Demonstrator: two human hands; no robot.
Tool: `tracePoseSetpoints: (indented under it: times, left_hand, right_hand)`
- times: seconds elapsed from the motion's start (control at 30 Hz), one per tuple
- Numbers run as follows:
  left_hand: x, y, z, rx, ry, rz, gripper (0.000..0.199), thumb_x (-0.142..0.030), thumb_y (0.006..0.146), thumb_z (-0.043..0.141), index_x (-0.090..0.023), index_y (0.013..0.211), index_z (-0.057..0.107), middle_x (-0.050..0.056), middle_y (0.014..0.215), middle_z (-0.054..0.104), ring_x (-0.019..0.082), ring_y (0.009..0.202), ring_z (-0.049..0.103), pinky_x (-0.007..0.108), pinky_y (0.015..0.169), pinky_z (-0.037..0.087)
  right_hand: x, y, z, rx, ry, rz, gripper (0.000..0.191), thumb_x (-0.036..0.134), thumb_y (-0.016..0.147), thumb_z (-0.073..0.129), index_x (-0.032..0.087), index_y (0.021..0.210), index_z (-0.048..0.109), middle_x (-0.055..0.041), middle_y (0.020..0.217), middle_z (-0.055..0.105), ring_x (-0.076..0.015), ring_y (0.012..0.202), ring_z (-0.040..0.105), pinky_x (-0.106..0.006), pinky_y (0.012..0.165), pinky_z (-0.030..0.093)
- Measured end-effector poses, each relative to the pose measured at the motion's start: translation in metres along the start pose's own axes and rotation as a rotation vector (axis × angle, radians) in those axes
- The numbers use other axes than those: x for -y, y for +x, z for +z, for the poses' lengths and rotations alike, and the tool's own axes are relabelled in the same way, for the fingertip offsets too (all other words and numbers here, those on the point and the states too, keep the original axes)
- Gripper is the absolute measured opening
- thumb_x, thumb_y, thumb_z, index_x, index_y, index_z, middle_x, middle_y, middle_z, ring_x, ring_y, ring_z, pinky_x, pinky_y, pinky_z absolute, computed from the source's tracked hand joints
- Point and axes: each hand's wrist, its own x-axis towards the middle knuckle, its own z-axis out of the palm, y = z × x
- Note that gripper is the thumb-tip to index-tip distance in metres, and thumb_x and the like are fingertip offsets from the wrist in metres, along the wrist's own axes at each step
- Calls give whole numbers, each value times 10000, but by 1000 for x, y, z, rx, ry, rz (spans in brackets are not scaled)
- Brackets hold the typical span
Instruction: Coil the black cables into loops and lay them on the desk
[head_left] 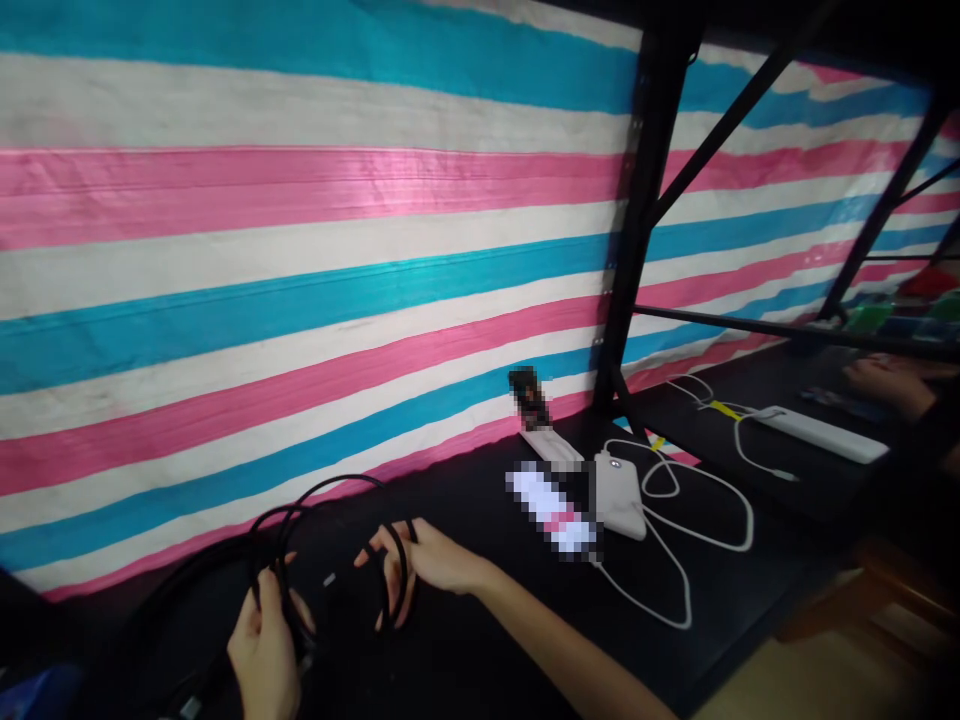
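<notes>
A black cable (337, 480) runs in loose loops between my two hands above the dark table. My left hand (266, 635) is closed around a bundle of its loops at the lower left. To the right, my right hand (424, 560) has a loop of the same cable passing over its bent fingers, with the index finger pointing left. More of the cable trails into the dark area left of my left hand, where its course is hard to follow. On the table between the hands lies a small pale piece (330, 579), too small to name.
Right of my hands lie a blurred-out device with a lit screen (555, 510), a white power bank (619, 495) and white charging cables (686, 590). Farther right are a white bar-shaped device (821, 432) and another person's hand (889, 380). A black metal post (637, 220) stands before striped sheeting (300, 270).
</notes>
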Motion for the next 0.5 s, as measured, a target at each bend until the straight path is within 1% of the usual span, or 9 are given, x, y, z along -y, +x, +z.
tracePoseSetpoints:
  times: [0.03,0.07,0.13,0.2,0.27,0.37,0.43,0.5]
  left_hand:
    - [-10,3,-2,17,-4,-14,630,-664,747,433,-168,1109,576,-42,463,465,113,351,349,199,311,264]
    - [-19,6,-6,25,14,2,630,-659,760,419,-177,1140,562,-37,485,497,106,341,339,197,305,263]
    - [-33,15,-16,5,101,107,606,-636,786,401,-192,1172,544,8,677,618,87,359,374,196,327,311]
    - [-38,24,-26,-40,141,177,568,-613,804,390,-207,1171,544,33,846,644,62,350,367,191,322,309]
    - [-33,34,-35,-69,56,138,539,-600,801,402,-215,1143,560,27,845,638,59,335,354,187,293,271]
    - [-16,46,-43,-89,-124,-22,528,-591,780,436,-231,1150,544,-1,715,622,77,321,349,186,282,253]
    - [-6,49,-43,-48,-139,-100,571,-605,754,463,-233,1185,509,-9,657,617,82,315,344,188,295,262]
    - [2,49,-40,51,-108,-101,625,-630,707,505,-222,1181,505,-14,610,609,88,318,352,199,316,293]
  right_hand:
    - [10,-1,3,-65,-34,-51,589,631,816,394,98,950,606,12,471,554,-96,318,499,-180,328,374]
    - [19,-2,5,-128,-64,-104,591,626,829,372,94,932,609,21,443,538,-87,283,468,-166,289,337]
    - [37,-5,4,-195,-92,-193,555,596,841,391,95,941,606,39,410,511,-89,272,467,-147,250,286]
    - [54,-7,-4,-206,-56,-266,502,549,840,448,95,983,604,48,403,497,-109,317,524,-140,246,285]
    - [74,-12,-16,-232,24,-333,469,510,835,488,96,1022,604,60,402,477,-118,348,553,-142,249,301]
    - [104,-27,-33,-339,111,-463,412,421,804,576,130,1094,592,94,422,426,-83,337,517,-130,253,305]
    - [120,-39,-39,-325,72,-491,428,378,828,557,156,1194,541,84,471,455,-79,361,531,-128,256,310]
    - [128,-49,-38,-264,-46,-452,459,380,862,507,170,1269,483,52,534,528,-98,406,576,-139,269,346]
